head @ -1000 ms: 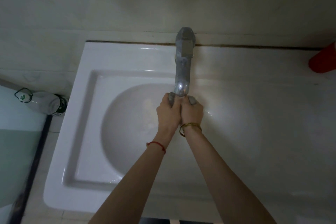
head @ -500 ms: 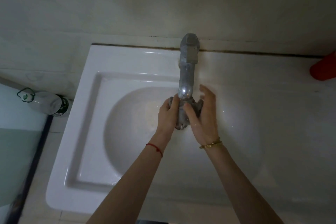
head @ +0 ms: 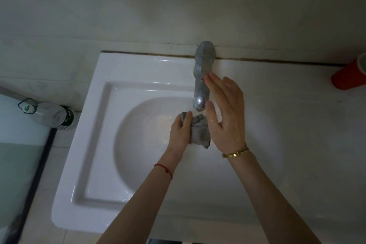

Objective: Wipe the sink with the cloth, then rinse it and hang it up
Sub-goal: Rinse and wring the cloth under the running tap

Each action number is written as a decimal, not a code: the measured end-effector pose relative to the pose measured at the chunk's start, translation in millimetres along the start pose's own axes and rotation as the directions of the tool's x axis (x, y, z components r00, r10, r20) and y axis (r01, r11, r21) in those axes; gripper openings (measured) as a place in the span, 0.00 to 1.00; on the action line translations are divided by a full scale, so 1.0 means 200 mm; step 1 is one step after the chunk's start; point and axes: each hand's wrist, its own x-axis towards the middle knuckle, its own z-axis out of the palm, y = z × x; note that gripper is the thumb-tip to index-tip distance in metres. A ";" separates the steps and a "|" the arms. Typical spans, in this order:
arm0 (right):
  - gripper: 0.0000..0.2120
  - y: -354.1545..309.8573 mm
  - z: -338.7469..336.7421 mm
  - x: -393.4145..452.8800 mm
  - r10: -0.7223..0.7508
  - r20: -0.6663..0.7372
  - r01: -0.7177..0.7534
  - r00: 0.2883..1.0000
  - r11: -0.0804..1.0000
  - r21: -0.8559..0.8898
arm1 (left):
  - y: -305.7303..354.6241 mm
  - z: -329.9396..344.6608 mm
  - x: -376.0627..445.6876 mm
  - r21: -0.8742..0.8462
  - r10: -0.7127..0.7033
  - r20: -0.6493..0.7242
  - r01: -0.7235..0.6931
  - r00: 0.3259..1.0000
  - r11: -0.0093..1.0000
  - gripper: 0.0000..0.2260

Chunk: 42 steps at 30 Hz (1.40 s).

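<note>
Centre frame: your left hand [head: 179, 131] gripped the bunched grey cloth [head: 199, 131] under the tap [head: 202, 77] spout, over the white sink [head: 95, 125]. Your right hand [head: 225, 115] lay flat-fingered beside the tap. Red cup [head: 349, 75] at right edge.

Glossy white ceramic sink [head: 103, 105]; dull scuffed metal tap [head: 202, 77]; grey nubby cloth [head: 199, 130].

Left hand [head: 179, 131] fingers curled in grip, right hand [head: 227, 113] fingers spread.
</note>
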 end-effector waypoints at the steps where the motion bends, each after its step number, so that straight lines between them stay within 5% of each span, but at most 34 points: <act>1: 0.20 0.00 -0.01 -0.03 0.065 -0.043 -0.063 0.997 0.997 0.049 | 0.00 0.00 0.00 -0.010 -0.009 0.000 0.009 1.000 1.000 0.13; 3: 0.18 0.01 0.00 -0.12 0.368 -0.167 -0.335 0.915 0.921 0.198 | 0.00 -0.01 0.00 -0.058 -0.027 0.005 0.027 1.000 0.998 0.12; 4: 0.17 0.03 0.01 -0.17 0.556 -0.169 -0.501 0.814 0.819 0.280 | 0.00 -0.01 -0.01 -0.085 -0.026 0.009 0.027 1.000 0.996 0.11; 6: 0.20 0.06 0.07 -0.25 0.840 0.077 -0.810 0.537 0.487 0.327 | -0.01 -0.01 -0.02 -0.114 -0.014 0.031 0.018 0.999 0.993 0.11; 8: 0.25 0.09 0.13 -0.27 0.872 0.438 -0.948 0.218 0.082 0.308 | -0.02 0.00 -0.02 -0.094 0.011 0.056 -0.006 0.998 0.996 0.10; 10: 0.27 0.08 0.15 -0.25 0.761 0.647 -0.920 0.051 -0.216 0.327 | -0.05 0.01 -0.03 -0.007 0.069 0.052 -0.068 0.996 0.998 0.11; 12: 0.23 0.07 0.17 -0.24 0.758 0.646 -0.902 0.094 -0.210 0.377 | -0.07 0.02 -0.04 0.139 0.161 0.026 -0.163 0.987 0.977 0.10; 16: 0.08 0.02 0.23 -0.25 0.855 0.345 -0.882 0.388 0.237 0.407 | -0.06 0.03 -0.04 0.305 0.289 0.004 -0.276 0.957 0.912 0.09; 20: 0.14 -0.04 0.28 -0.23 0.836 0.149 -0.808 0.527 0.439 0.393 | -0.04 0.08 -0.08 0.215 0.299 -0.092 -0.274 0.950 0.937 0.15; 23: 0.24 -0.05 0.30 -0.21 0.833 0.131 -0.775 0.537 0.426 0.466 | -0.03 0.09 -0.08 0.187 0.292 -0.153 -0.262 0.944 0.947 0.19; 27: 0.21 -0.03 0.33 -0.25 0.837 0.140 -0.752 0.529 0.386 0.534 | -0.06 0.08 -0.08 0.183 0.259 -0.171 -0.227 0.951 0.956 0.21; 32: 0.24 0.00 0.35 -0.28 0.811 0.099 -0.746 0.577 0.474 0.467 | -0.07 0.06 -0.06 0.194 0.161 -0.143 -0.132 0.976 0.972 0.19; 39: 0.20 0.04 0.30 -0.32 0.640 0.127 -0.634 0.757 0.675 0.377 | -0.10 0.04 -0.05 0.289 0.155 -0.090 -0.123 0.984 0.949 0.17; 42: 0.22 0.02 0.28 -0.32 0.691 0.186 -0.709 0.699 0.635 0.308 | -0.09 0.04 -0.05 0.386 0.183 -0.095 -0.133 0.978 0.913 0.17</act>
